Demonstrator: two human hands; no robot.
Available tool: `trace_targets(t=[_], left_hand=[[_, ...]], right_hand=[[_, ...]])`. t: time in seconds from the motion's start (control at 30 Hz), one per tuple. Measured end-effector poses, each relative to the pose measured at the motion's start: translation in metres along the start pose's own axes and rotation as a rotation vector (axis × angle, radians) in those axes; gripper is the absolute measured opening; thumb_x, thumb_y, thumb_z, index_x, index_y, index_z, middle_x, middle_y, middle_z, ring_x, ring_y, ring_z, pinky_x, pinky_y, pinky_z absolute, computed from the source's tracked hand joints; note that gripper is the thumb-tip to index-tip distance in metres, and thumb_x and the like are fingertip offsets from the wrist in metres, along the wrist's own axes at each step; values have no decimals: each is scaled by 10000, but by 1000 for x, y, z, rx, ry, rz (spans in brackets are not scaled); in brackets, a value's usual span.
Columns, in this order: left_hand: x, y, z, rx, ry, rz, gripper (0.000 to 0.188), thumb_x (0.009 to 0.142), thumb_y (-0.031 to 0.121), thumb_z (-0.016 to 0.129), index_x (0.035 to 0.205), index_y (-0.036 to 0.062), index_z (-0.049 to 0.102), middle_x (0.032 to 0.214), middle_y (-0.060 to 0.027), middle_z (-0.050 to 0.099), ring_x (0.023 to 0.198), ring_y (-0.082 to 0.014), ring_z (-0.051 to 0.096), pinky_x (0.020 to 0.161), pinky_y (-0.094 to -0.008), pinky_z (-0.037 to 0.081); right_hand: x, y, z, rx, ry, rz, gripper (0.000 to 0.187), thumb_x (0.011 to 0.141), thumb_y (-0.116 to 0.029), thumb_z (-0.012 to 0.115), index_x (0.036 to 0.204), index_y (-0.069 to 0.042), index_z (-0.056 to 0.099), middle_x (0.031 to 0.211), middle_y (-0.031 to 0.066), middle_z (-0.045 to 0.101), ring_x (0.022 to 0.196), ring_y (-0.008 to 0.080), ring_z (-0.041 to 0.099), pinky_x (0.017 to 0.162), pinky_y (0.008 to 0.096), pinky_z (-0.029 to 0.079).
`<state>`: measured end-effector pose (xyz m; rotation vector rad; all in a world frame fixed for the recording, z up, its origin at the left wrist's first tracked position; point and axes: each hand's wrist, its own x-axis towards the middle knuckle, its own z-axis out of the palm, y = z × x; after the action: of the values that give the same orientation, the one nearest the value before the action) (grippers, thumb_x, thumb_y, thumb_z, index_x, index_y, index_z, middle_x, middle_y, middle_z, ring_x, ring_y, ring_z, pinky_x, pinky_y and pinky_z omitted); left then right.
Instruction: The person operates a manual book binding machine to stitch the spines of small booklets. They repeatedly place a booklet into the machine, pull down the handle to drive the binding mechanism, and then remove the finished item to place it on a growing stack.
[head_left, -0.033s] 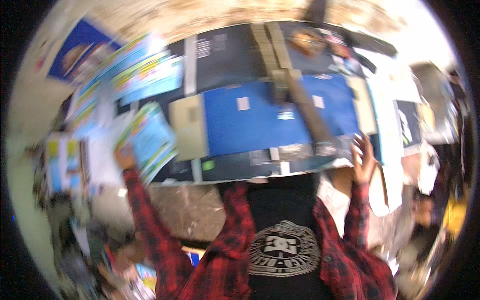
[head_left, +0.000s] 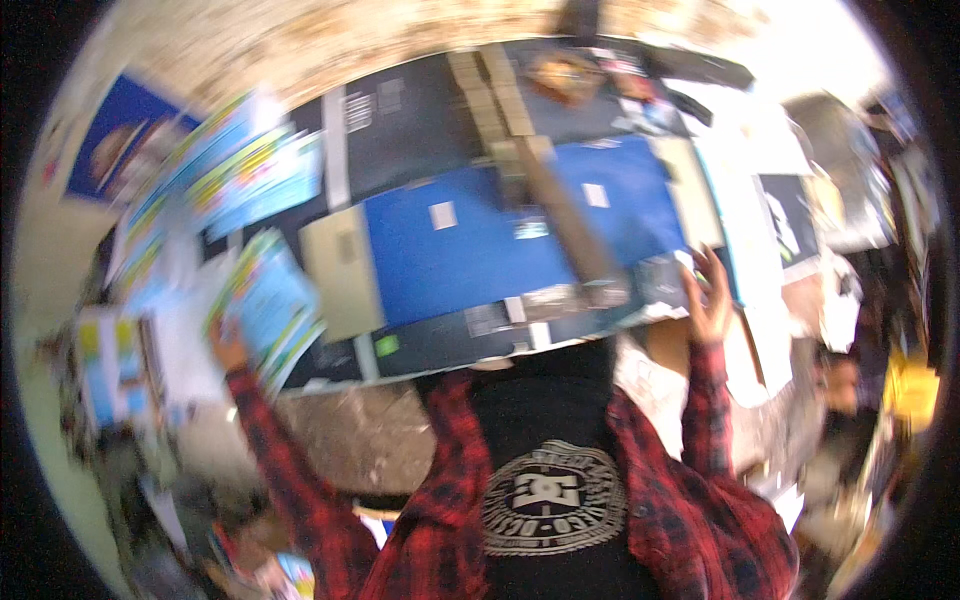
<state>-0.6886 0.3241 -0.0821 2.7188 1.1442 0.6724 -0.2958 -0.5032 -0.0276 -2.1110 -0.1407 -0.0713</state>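
My left hand (head_left: pixel 230 345) is at the lower left corner of a blue and green printed booklet stack (head_left: pixel 270 295). Blur hides whether its fingers grip the paper. On the right, my right hand (head_left: pixel 708 300) has its fingers apart and holds nothing, beside the front right corner of a dark board (head_left: pixel 430 335). Across that board lies a wide blue cover sheet (head_left: pixel 440 255) with cream end strips and small white labels. A long brown-grey bar (head_left: pixel 565 215) rests slantwise over the blue sheet.
More printed booklets (head_left: pixel 255 185) are fanned out at the back left, near a dark blue printed sheet (head_left: pixel 125 145). An orange-brown lump (head_left: pixel 565 78) and small items sit at the back. White sheets (head_left: pixel 770 345) lie at right, with a clear plastic bag (head_left: pixel 845 190) beyond.
The whole view has shifted, so the table and both hands appear farther left. Against the board and booklets, my hands have hardly moved.
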Motion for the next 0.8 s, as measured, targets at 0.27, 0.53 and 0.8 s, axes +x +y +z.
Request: trace_targets(t=[0.27, 0.53, 0.8], left_hand=[[-69, 188, -62, -418, -155, -24, 425, 1034, 328, 510, 892, -50, 646, 735, -55, 603, 711, -134, 527, 693, -307, 438], [-110, 251, -135, -452, -202, -97, 393, 1035, 282, 493, 837, -44, 589, 757, -75, 574, 783, -185, 546, 843, -341, 444], [-135, 374, -166, -617, -393, 268, 347, 985, 303, 551, 871, -23, 584, 944, -148, 643, 1017, -315, 596, 989, -434, 407]], right_hand=[[129, 81, -115, -747, 304, 44, 713, 744, -592, 768, 1121, 3, 665, 1125, 188, 656, 1031, 320, 636, 888, 420, 506], [169, 68, -119, -873, 20, 412, 1181, 488, -830, 752, 1237, 62, 558, 1281, 261, 547, 1256, 370, 497, 1052, 449, 423], [163, 59, -113, -875, 77, 347, 1188, 456, -866, 735, 1195, 53, 588, 1159, 227, 622, 1104, 330, 612, 934, 406, 505]])
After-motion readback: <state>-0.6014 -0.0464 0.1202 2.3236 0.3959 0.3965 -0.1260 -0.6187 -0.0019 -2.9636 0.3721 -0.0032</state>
